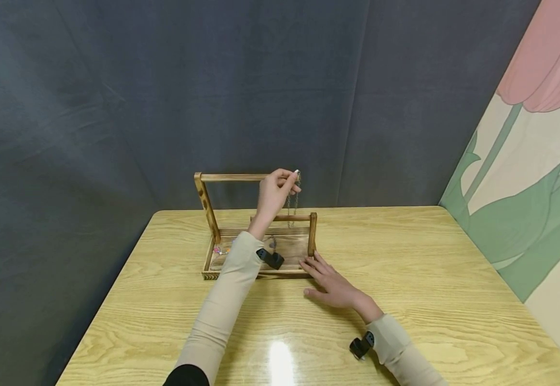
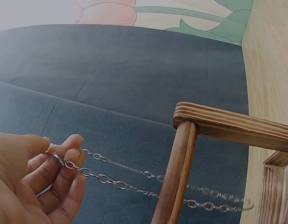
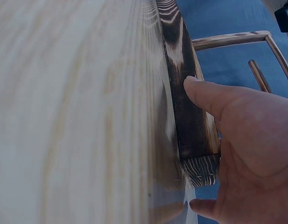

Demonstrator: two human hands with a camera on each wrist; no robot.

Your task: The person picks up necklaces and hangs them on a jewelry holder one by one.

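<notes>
In the head view my left hand is raised at the right end of the stand's upper bar. Its thumb and fingers pinch a metal chain with oval links. The chain hangs in two strands; a small clasp shows at the fingertips in the left wrist view. Both strands pass behind a round wooden rod of the stand. My right hand lies low at the front right corner of the wooden jewellery stand, fingers straight and reaching onto its rim. The right wrist view has the thumb against the dark front wall.
Small colourful pieces lie in the stand's tray at the left, and a small dark item is near its middle. A tall post and a shorter post rise from the tray. Behind the wooden table hangs a dark curtain.
</notes>
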